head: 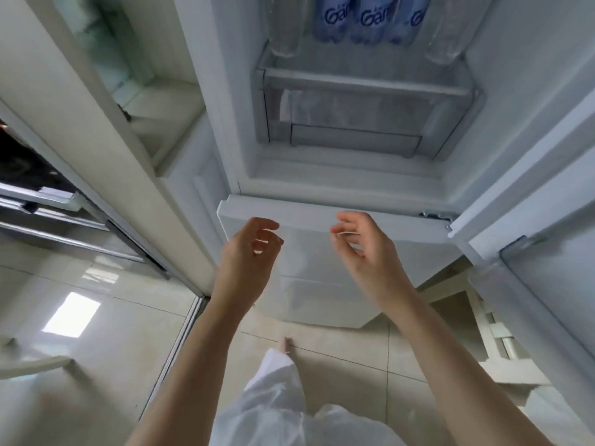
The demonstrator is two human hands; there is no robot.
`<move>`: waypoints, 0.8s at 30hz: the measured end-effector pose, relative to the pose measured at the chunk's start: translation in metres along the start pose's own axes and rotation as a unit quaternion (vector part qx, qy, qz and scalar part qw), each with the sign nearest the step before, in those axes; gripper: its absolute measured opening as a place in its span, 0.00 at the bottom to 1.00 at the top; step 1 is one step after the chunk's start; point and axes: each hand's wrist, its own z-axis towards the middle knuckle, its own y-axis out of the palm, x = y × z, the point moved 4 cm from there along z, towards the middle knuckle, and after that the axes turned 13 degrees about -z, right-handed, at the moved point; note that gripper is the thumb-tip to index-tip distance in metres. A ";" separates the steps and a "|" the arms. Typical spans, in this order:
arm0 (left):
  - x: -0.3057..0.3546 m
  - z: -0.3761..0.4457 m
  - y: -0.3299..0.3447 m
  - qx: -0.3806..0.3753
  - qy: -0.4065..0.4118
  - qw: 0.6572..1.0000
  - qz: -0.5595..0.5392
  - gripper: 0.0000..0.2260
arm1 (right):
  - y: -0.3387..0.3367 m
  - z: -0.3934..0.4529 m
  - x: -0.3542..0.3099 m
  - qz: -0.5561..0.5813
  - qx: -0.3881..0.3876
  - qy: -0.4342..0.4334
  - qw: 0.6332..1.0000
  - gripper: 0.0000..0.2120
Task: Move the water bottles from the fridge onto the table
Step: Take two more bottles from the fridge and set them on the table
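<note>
The water bottles [370, 20] are cut off by the top edge, only their lower halves showing (the blue labels read partly, "Ga"). The crisper drawer [357, 120] is frosted, its contents unreadable. Both forearms leave the bottom edge.

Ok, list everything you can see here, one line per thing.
blue-label bottles: three, clear with blue labels, standing side by side on the fridge shelf at the top
clear bottles: two, see-through, one at each end of the blue row on the same shelf
drawer: one, clear plastic, under the bottle shelf
fridge door: one, white, swung open on the left
lower door: one, white, closed, below the open compartment
floor: beige glossy tiles
left hand: one, raised before the fridge, fingers loosely curled, holding nothing
right hand: one, raised beside it, also holding nothing
</note>
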 end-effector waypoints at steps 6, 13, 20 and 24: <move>0.034 0.105 -0.001 -0.012 0.072 0.997 0.039 0.06 | -0.024 0.093 -0.025 0.000 0.097 -0.007 0.995 0.14; 0.095 0.194 0.009 -0.003 0.179 0.984 0.014 0.07 | -0.048 0.177 -0.057 -0.009 0.200 -0.051 0.978 0.10; 0.129 0.264 0.031 0.037 0.190 0.979 -0.056 0.17 | -0.079 0.244 -0.083 -0.021 0.227 -0.062 0.972 0.12; 0.142 0.290 0.039 0.108 0.227 0.964 -0.085 0.29 | -0.095 0.291 -0.084 -0.010 0.251 -0.057 0.966 0.13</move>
